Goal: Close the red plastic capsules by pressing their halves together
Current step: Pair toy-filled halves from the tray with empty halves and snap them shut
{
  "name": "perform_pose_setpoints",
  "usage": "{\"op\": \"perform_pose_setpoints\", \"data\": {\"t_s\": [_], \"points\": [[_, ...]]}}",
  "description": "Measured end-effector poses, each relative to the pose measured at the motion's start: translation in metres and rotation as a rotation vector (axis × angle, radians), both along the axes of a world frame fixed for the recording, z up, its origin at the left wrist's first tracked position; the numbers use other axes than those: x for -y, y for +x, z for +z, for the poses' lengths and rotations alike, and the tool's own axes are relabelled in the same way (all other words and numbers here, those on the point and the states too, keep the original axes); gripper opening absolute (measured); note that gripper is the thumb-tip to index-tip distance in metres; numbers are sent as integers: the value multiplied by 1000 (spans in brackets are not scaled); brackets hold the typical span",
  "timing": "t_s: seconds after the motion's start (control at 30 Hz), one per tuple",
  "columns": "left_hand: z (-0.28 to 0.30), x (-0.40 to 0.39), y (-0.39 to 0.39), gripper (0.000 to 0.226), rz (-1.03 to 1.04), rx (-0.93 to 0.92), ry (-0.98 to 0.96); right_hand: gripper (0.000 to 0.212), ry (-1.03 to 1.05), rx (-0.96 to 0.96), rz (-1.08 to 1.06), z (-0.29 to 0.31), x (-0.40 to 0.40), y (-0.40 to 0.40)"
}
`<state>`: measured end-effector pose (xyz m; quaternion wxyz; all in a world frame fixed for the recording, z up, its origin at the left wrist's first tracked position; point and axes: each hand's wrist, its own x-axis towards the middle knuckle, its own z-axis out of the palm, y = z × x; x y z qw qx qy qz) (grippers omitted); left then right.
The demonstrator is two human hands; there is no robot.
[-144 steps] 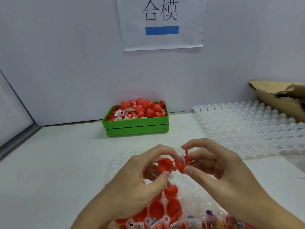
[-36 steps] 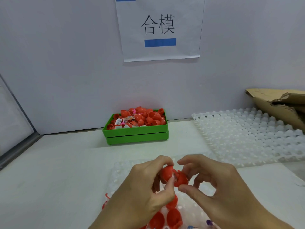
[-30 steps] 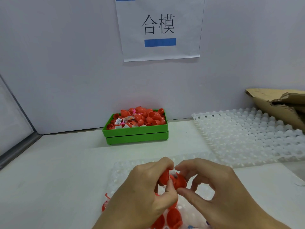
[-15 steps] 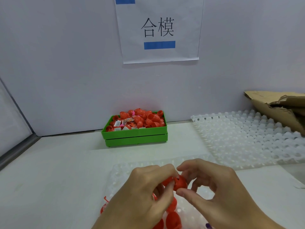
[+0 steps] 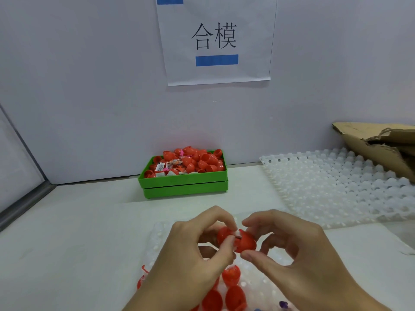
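Note:
A red plastic capsule (image 5: 243, 242) sits between both hands above the near clear tray (image 5: 157, 234). My left hand (image 5: 193, 250) pinches its left half with thumb and forefinger. My right hand (image 5: 289, 248) pinches the right half. The halves are pushed together, with a bit of white wrapper showing at the seam. Open red capsule halves (image 5: 231, 274) lie in the tray's cups below the hands, partly hidden by my left forearm.
A green bin (image 5: 184, 185) heaped with red capsules and small packets stands against the back wall. A second clear cup tray (image 5: 336, 187) lies at the right, with torn cardboard (image 5: 377, 144) behind it. A paper sign (image 5: 215, 39) hangs on the wall.
The two capsule halves, held apart at first, have been brought together between the fingers. Both hands have sunk slightly toward the tray.

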<state>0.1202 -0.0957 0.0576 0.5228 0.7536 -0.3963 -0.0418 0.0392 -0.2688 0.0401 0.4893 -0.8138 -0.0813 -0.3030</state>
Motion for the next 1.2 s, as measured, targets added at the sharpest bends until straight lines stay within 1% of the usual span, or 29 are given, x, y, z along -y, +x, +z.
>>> {"op": "perform_pose_setpoints", "data": {"t_s": [0.07,0.17,0.23,0.37,0.43,0.57,0.67,0.73,0.8,0.93,1.0,1.1,1.2], "points": [[-1,0,1,22,2,-38,15,39,-24,6,-7,0,0,0],[-1,1,1,25,0,-77,12,28,-34,6,-17,1,0,1],[-1,0,0,31,-10,-97,8,25,-33,5,-19,1,1,1],[-1,-1,2,44,-16,-122,24,32,-22,-7,-31,0,3,2],[-1,0,3,46,10,-119,37,32,-7,-16,-26,0,3,2],[-1,0,4,46,41,-104,62,28,68,-57,36,1,2,1],[-2,0,3,43,53,-100,68,35,152,-95,97,1,2,1],[-2,1,3,42,53,-90,68,39,163,-108,76,1,1,1],[-2,1,2,41,43,-87,61,36,179,-117,52,1,0,0],[-2,0,1,36,61,-84,66,28,314,-155,63,6,-3,-2],[-2,0,1,34,67,-88,69,27,363,-170,78,8,-3,-2],[-2,0,1,34,67,-78,65,28,383,-187,88,9,-4,-2],[-1,0,1,32,45,-80,46,26,342,-190,70,8,-4,-1]]}}
